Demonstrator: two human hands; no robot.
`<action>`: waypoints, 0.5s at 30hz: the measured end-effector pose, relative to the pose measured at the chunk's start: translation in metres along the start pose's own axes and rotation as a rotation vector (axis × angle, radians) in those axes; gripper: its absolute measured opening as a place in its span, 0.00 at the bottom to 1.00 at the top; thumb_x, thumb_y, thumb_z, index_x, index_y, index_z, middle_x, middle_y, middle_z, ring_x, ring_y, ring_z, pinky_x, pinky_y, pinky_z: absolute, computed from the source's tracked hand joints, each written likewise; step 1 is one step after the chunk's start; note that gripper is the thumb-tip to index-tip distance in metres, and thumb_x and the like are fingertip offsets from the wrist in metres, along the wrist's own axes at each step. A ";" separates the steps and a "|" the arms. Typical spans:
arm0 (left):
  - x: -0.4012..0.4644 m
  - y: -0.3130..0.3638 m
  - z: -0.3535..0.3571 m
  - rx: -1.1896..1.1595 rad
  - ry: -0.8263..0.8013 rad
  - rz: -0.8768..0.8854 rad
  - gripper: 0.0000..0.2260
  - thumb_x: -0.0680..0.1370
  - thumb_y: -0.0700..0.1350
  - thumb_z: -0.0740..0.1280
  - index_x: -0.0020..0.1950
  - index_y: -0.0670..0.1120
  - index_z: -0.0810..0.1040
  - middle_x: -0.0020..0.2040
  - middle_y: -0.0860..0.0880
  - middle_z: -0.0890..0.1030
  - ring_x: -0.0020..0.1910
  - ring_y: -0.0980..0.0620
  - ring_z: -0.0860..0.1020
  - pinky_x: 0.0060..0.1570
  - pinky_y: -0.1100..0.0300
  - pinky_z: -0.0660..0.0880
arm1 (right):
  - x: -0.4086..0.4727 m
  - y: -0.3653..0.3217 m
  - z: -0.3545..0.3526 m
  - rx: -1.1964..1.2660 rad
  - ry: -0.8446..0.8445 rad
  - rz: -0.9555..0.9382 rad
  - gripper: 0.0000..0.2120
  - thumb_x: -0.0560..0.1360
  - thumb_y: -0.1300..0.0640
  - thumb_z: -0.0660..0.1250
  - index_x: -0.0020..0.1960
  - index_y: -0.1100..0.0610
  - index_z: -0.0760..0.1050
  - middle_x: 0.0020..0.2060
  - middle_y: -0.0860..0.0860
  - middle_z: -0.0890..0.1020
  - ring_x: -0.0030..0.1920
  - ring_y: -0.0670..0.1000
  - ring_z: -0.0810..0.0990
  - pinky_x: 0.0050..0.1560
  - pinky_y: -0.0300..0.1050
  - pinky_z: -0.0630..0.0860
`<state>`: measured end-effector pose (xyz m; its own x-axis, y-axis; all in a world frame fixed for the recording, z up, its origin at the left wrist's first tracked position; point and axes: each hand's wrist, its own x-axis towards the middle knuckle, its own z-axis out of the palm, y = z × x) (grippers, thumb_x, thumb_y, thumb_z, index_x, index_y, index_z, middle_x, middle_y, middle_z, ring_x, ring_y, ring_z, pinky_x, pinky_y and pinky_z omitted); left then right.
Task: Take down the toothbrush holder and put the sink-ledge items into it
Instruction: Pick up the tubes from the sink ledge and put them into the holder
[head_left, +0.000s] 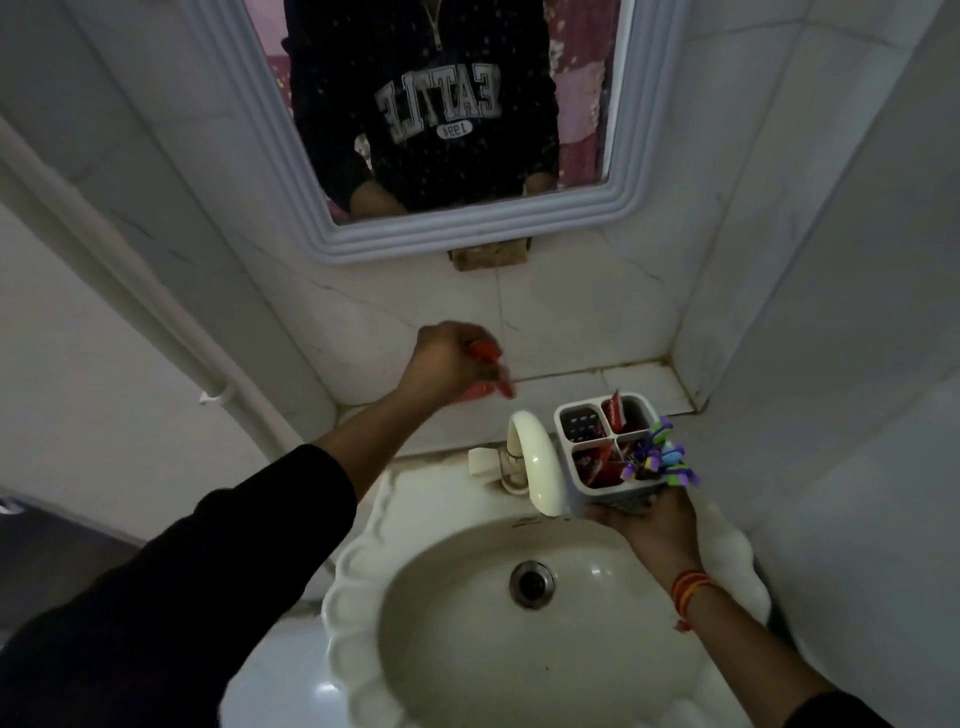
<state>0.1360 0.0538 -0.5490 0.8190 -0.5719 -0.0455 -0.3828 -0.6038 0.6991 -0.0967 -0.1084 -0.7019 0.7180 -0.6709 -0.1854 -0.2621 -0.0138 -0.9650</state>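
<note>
Left of the tap (535, 462), left hand (447, 358) fisted round a blurred red item (485, 352) above the ledge (623, 384). Right of the tap, right hand (649, 514) cupping white four-compartment toothbrush holder (613, 447): red tubes, purple-green toothbrush heads inside.

You are standing in a small home bathroom. Below your right hand (647, 512) sits a scalloped white washbasin (363, 571) with a metal drain (531, 583), and just left of that hand a cream tap (535, 457). Above your left hand (447, 358) hangs a white-framed mirror (291, 171) on pale tiled walls (753, 208).
</note>
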 end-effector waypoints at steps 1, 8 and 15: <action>-0.006 0.018 -0.002 -0.048 0.045 0.086 0.13 0.68 0.47 0.80 0.49 0.43 0.86 0.41 0.54 0.86 0.41 0.57 0.86 0.42 0.68 0.82 | -0.002 -0.004 0.000 -0.016 -0.011 -0.012 0.36 0.60 0.73 0.84 0.66 0.69 0.76 0.57 0.58 0.82 0.52 0.45 0.84 0.37 0.24 0.76; -0.013 0.080 0.027 0.276 -0.158 0.339 0.13 0.72 0.47 0.77 0.56 0.46 0.86 0.51 0.51 0.87 0.46 0.58 0.82 0.47 0.71 0.76 | -0.007 -0.004 -0.004 -0.152 0.019 0.033 0.29 0.63 0.58 0.86 0.60 0.65 0.80 0.45 0.56 0.81 0.50 0.58 0.83 0.51 0.46 0.78; 0.003 0.057 0.040 0.203 -0.332 0.168 0.11 0.76 0.51 0.74 0.52 0.46 0.88 0.41 0.53 0.86 0.32 0.66 0.80 0.33 0.78 0.72 | -0.006 -0.004 -0.004 -0.187 0.028 0.061 0.30 0.62 0.55 0.86 0.59 0.62 0.79 0.45 0.55 0.81 0.45 0.53 0.79 0.54 0.49 0.80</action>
<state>0.0996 -0.0049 -0.5380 0.5685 -0.7997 -0.1932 -0.6031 -0.5649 0.5632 -0.1024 -0.1076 -0.6966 0.6798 -0.6947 -0.2351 -0.4217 -0.1080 -0.9003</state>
